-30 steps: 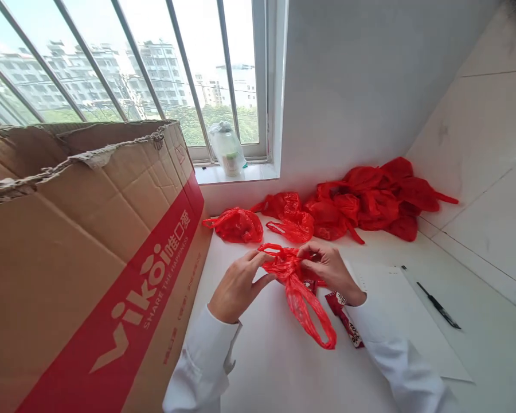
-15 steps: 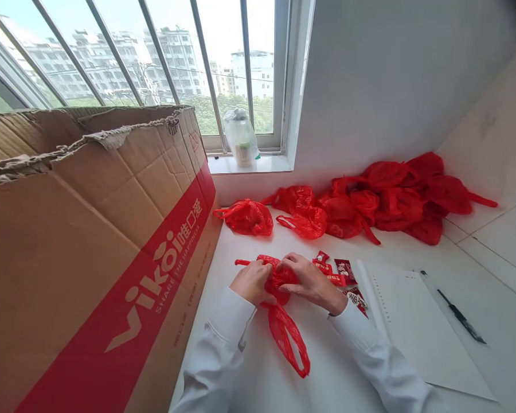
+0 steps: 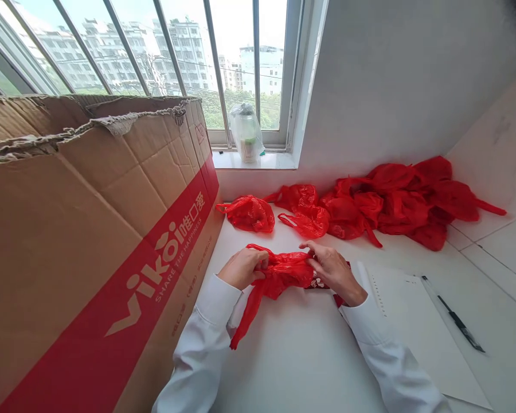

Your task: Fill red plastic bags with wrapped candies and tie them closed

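A thin red plastic bag [image 3: 286, 271] is stretched sideways between my hands, just above the white tabletop. My left hand [image 3: 244, 268] is closed on its left end, near the handles, and one handle dangles below towards me. With thumb and fingers, my right hand [image 3: 334, 269] grips the bag's right end. Dark red snack packets [image 3: 320, 281] lie under and beside my right hand, mostly covered by it and the bag. Whether anything is inside the bag, I cannot tell.
A large cardboard box [image 3: 112, 229] stands at the left. Several red plastic bags [image 3: 391, 201] lie along the wall, with another bag [image 3: 249, 214] nearer the box. A notebook [image 3: 421, 327] and a pen [image 3: 460, 322] rest at the right. A bagged jar [image 3: 246, 135] stands on the windowsill.
My hands have moved apart, pulling the bunched red bag out wide. Its hanging handle has swung to the left, and my right hand now covers most of the snack packets.
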A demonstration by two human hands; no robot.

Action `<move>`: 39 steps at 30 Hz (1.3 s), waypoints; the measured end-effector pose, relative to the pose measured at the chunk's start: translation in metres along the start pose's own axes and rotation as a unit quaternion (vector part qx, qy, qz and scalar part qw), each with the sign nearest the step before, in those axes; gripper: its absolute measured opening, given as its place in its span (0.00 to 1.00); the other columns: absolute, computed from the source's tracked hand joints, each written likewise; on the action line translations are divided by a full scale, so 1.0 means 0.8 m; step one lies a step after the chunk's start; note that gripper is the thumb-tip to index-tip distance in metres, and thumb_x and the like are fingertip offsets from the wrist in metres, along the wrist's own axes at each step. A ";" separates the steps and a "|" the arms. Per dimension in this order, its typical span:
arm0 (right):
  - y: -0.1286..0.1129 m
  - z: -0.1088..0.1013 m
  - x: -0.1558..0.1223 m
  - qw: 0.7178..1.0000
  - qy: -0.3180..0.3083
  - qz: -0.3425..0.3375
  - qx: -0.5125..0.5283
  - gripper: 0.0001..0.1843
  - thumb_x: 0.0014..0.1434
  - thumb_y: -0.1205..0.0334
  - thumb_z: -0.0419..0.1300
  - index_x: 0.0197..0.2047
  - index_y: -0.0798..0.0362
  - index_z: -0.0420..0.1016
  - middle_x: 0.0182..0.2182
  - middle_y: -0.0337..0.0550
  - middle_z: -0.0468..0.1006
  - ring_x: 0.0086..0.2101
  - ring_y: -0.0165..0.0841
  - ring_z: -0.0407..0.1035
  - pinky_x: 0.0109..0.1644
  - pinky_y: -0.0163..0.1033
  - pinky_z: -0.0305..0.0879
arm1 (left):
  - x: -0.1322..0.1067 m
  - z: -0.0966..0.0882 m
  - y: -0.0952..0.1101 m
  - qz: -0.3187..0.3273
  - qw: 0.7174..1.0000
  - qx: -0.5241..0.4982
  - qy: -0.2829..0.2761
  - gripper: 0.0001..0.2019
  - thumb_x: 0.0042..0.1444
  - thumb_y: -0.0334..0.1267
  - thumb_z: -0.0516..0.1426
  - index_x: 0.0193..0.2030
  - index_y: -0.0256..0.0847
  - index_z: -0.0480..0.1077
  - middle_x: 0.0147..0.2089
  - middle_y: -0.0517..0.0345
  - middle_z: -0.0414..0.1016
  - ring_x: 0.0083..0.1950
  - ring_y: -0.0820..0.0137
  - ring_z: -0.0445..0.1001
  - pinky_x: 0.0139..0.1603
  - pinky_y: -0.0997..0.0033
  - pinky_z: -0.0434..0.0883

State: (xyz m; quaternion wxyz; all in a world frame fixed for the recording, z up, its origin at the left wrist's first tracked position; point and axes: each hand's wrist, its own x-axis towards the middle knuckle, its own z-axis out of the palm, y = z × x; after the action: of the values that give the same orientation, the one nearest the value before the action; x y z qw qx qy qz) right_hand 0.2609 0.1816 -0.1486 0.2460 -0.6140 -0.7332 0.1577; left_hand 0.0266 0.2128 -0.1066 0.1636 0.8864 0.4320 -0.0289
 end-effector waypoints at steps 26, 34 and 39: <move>-0.001 -0.027 -0.009 0.983 -0.109 -0.127 0.068 0.20 0.55 0.62 0.61 0.52 0.47 0.69 0.48 0.43 0.72 0.48 0.37 0.64 0.51 0.41 0.60 | -0.022 -0.015 0.006 -0.022 0.995 -0.092 0.011 0.25 0.45 0.41 0.67 0.48 0.39 0.64 0.46 0.54 0.69 0.46 0.66 0.70 0.44 0.67 0.70; -0.041 0.005 -0.007 0.997 0.029 -0.065 0.037 0.07 0.58 0.67 0.54 0.32 0.51 0.73 0.29 0.39 0.74 0.31 0.32 0.66 0.36 0.35 0.59 | 0.005 0.008 0.047 -0.004 0.995 -0.076 0.059 0.04 0.55 0.27 0.56 0.36 0.37 0.65 0.33 0.60 0.67 0.36 0.70 0.67 0.39 0.66 0.67; -0.052 -0.006 -0.009 0.985 0.118 -0.025 0.121 0.08 0.56 0.68 0.52 0.29 0.51 0.72 0.25 0.35 0.75 0.27 0.29 0.66 0.34 0.34 0.58 | -0.014 -0.027 0.020 0.087 0.979 -0.157 0.091 0.03 0.56 0.32 0.55 0.33 0.41 0.64 0.32 0.64 0.70 0.32 0.74 0.65 0.36 0.75 0.63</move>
State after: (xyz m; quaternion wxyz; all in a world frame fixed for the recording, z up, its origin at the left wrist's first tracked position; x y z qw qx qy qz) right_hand 0.2299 0.1657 -0.1237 0.4075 -0.5757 -0.6893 0.1655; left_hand 0.0299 0.2020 -0.0794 0.2627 0.8827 0.3655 0.1350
